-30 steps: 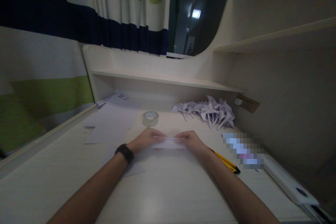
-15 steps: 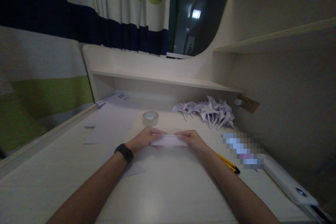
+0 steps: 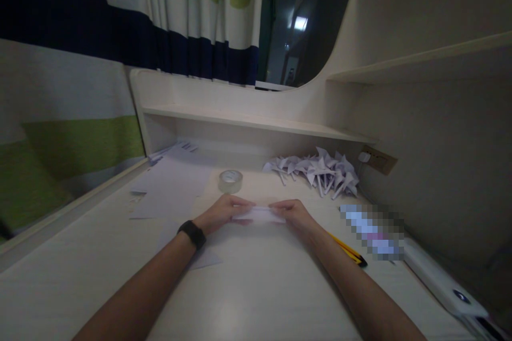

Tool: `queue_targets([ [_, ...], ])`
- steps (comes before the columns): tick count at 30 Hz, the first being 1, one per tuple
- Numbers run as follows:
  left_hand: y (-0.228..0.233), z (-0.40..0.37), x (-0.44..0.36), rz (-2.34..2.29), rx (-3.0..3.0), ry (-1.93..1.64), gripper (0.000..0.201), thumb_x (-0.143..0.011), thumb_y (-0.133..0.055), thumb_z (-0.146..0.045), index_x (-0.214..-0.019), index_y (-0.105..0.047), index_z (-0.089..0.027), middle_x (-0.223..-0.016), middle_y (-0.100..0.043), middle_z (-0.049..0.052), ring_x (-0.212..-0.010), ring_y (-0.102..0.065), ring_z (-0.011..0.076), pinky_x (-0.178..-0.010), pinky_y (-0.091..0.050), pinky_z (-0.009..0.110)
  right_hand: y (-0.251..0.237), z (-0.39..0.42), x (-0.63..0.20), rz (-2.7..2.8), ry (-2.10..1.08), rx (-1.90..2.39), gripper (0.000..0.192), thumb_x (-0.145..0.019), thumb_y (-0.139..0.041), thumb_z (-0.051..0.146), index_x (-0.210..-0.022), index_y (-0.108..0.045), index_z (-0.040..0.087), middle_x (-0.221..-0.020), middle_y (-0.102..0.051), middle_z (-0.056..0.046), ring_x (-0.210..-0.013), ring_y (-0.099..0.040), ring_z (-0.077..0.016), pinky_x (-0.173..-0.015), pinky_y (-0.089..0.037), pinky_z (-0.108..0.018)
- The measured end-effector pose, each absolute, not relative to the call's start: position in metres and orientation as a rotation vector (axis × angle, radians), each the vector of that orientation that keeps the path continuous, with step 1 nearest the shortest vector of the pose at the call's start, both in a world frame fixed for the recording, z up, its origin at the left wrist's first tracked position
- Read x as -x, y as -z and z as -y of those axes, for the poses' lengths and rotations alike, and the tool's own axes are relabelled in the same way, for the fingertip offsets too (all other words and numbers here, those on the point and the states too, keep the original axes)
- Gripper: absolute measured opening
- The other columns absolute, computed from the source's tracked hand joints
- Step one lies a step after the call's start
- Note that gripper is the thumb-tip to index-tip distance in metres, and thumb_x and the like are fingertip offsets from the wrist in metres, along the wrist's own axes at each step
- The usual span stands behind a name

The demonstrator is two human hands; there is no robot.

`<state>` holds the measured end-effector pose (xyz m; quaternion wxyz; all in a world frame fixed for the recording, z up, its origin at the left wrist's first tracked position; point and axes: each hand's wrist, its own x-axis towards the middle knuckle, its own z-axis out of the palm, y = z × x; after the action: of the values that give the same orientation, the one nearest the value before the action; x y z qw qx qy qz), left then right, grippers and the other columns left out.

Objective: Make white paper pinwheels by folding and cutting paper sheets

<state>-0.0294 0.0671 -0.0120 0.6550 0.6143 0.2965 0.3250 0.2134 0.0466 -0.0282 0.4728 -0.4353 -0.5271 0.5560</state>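
Note:
A small piece of white paper (image 3: 260,215) is stretched between my two hands, just over the desk, its far edge looking rolled or folded. My left hand (image 3: 224,214), with a black band on the wrist, pinches the paper's left end. At the right end my right hand (image 3: 295,213) grips it between thumb and fingers. Beyond the left hand stands a roll of clear tape (image 3: 230,181). Beside my right forearm lies a yellow and black utility knife (image 3: 349,250), partly covered by the arm.
White paper sheets (image 3: 172,178) lie at the left of the desk (image 3: 240,298). Several paper pinwheels (image 3: 324,170) are heaped at the back right. A blurred-out device (image 3: 372,232) and a long white object (image 3: 440,277) line the right side, below a wall socket (image 3: 378,160).
The white paper looks a little narrower, its far edge turned further over between my fingers. Both hands stay in nearly the same place; the view has shifted slightly.

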Motion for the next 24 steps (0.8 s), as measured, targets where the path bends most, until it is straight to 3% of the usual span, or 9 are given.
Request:
queue_targets([
  [18,0.0099,-0.0665,0.0274,-0.873,-1.760,-0.754,0.038,-0.070,-0.076,-0.040,-0.091,-0.075,-0.007,-0.080,-0.073,0.012,-0.067,-0.065,0.0201,-0.066,-0.053,0.032,0.0357,-0.0476,-0.2059,1.300,-1.223,1.146,0.038,-0.048,-0.087,0.037,-0.075,-0.076,0.013,-0.065,-0.069,-0.004,-0.055,-0.059,-0.0139,-0.056,-0.050,-0.029],
  [24,0.0128,-0.0673,0.0267,-0.840,-1.697,-0.735,0.045,-0.074,-0.073,-0.045,-0.100,-0.074,-0.008,-0.081,-0.073,0.012,-0.061,-0.066,0.0182,-0.060,-0.054,0.031,0.0303,-0.0457,-0.2068,1.263,-1.266,1.161,0.038,-0.045,-0.088,0.035,-0.073,-0.075,0.013,-0.065,-0.069,-0.004,-0.056,-0.059,-0.0135,-0.056,-0.049,-0.028],
])
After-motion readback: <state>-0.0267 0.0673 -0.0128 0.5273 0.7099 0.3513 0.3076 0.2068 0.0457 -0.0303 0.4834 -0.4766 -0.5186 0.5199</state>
